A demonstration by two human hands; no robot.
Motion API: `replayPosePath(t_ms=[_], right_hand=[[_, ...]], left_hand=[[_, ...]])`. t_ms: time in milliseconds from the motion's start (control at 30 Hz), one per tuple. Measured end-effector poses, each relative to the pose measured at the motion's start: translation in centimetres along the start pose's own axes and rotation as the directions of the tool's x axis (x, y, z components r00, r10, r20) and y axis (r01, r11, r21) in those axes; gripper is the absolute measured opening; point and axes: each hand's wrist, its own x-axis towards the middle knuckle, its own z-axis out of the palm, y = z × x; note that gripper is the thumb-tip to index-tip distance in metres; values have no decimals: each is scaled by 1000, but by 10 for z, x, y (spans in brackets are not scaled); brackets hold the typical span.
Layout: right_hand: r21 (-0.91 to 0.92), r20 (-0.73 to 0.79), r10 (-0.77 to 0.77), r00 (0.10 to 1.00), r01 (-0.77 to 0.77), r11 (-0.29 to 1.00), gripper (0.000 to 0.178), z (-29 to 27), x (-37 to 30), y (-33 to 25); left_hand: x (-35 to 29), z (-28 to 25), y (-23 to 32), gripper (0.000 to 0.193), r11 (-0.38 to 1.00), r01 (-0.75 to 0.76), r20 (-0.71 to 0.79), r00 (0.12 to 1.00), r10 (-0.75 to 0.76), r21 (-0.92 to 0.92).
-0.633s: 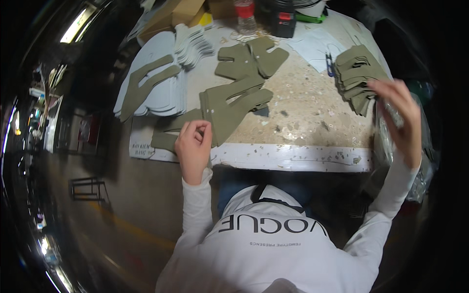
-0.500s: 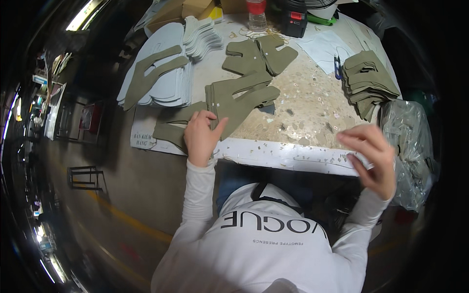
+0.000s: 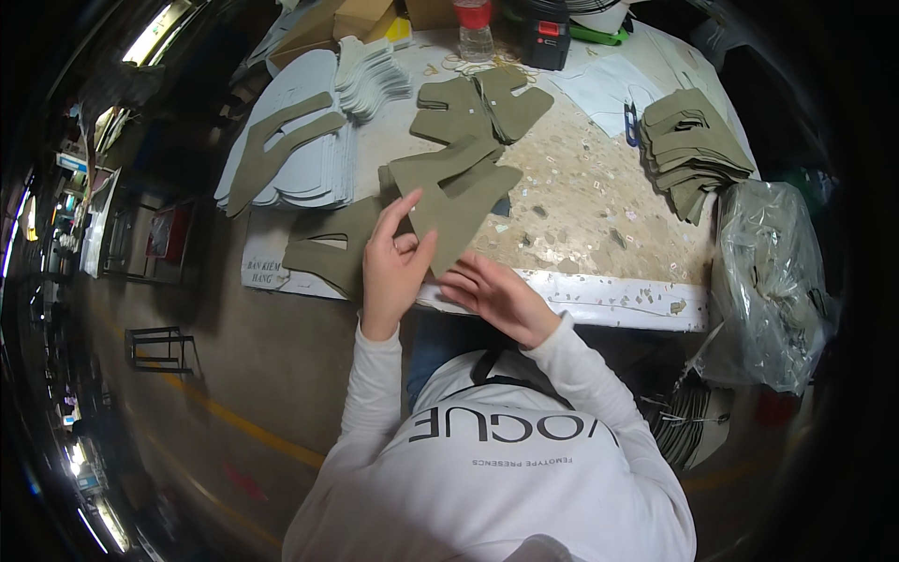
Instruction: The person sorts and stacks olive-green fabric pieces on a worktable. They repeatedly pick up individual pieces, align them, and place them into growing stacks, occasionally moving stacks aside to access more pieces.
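A forked olive-green cut piece (image 3: 449, 201) lies tilted over similar pieces near the table's front edge. My left hand (image 3: 391, 267) is at its left side, index finger stretched along it, thumb against it and the other fingers curled. At the lower corner of the same piece, my right hand (image 3: 501, 295) pinches the edge, its fingertips partly hidden. Another stack of olive pieces (image 3: 314, 253) sits under and left of my left hand. Beyond the held piece are more olive pieces (image 3: 482, 108) in two overlapping piles.
White-grey cut stacks (image 3: 318, 173) stand at left, with one olive piece (image 3: 262, 155) on top. At right are an olive stack (image 3: 698, 150), blue thread snips (image 3: 630, 124) and a clear plastic bag (image 3: 773, 281). A bottle (image 3: 475, 37) and black-red device (image 3: 545, 37) stand behind.
My right hand has come from the right side of the table to the piece's lower corner. The top olive piece has shifted and turned under my hands; my left hand has moved slightly.
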Motion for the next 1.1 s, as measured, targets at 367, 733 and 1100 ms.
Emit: replayPosePath(t_ms=[367, 733, 1100], right_hand=[[504, -117, -384, 916, 388, 772, 62, -52, -33, -72], [-253, -265, -839, 475, 806, 536, 72, -75, -127, -123], [-738, -221, -854, 472, 492, 462, 35, -59, -109, -88]], left_hand=[[-28, 62, -10, 63, 987, 152, 315, 941, -128, -52], [-22, 45, 1, 13, 879, -191, 201, 973, 111, 437], [-60, -84, 15, 29, 632, -111, 82, 994, 75, 767]])
